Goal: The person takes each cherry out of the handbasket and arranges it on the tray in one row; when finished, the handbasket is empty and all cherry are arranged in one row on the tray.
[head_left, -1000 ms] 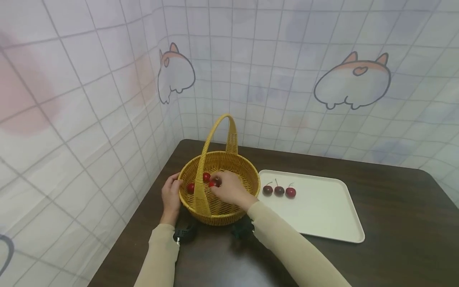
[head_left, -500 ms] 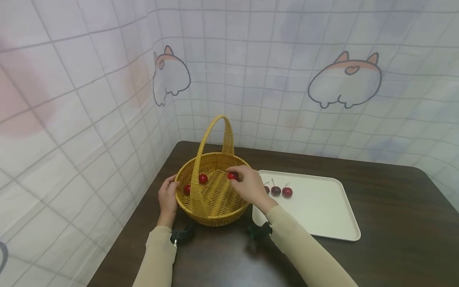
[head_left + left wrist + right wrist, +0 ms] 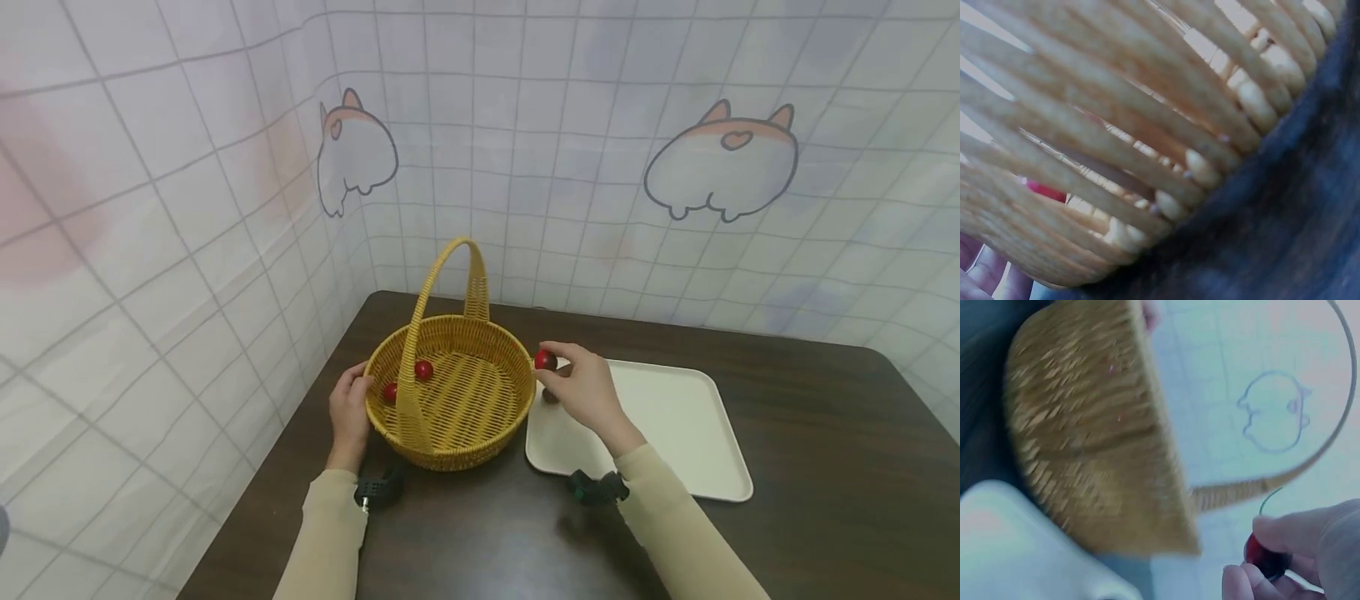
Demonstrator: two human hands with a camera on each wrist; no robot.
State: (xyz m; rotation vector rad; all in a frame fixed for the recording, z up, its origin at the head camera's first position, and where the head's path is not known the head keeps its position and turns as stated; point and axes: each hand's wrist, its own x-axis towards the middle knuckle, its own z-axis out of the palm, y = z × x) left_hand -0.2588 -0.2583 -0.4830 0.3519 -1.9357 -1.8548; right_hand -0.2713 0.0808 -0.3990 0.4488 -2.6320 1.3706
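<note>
My right hand point(image 3: 588, 390) pinches a dark red cherry point(image 3: 545, 359) between thumb and fingers, just outside the right rim of a yellow wicker basket point(image 3: 465, 458). In the right wrist view the cherry point(image 3: 1265, 557) shows a thin green stem. My left hand point(image 3: 350, 419) grips the basket's left rim. Inside, near that side, lie two red cherries, one by the handle point(image 3: 391, 392) and another red cherry point(image 3: 423, 370) farther back. Through the slats, the left wrist view shows a bit of red cherry point(image 3: 1046, 190). Below my right hand, a dark cherry point(image 3: 551, 397) peeks out on the tray.
The white rectangular tray point(image 3: 686, 433) lies right of the basket, its left part covered by my right hand. The basket's tall arched handle point(image 3: 429, 287) rises over it. Both stand on a dark wooden table point(image 3: 817, 433), with a patterned curtain point(image 3: 585, 167) behind and at left.
My right hand has lifted a cherry from inside the basket and carried it right, over the rim to above the tray's left edge. My left hand has stayed at the basket's left rim.
</note>
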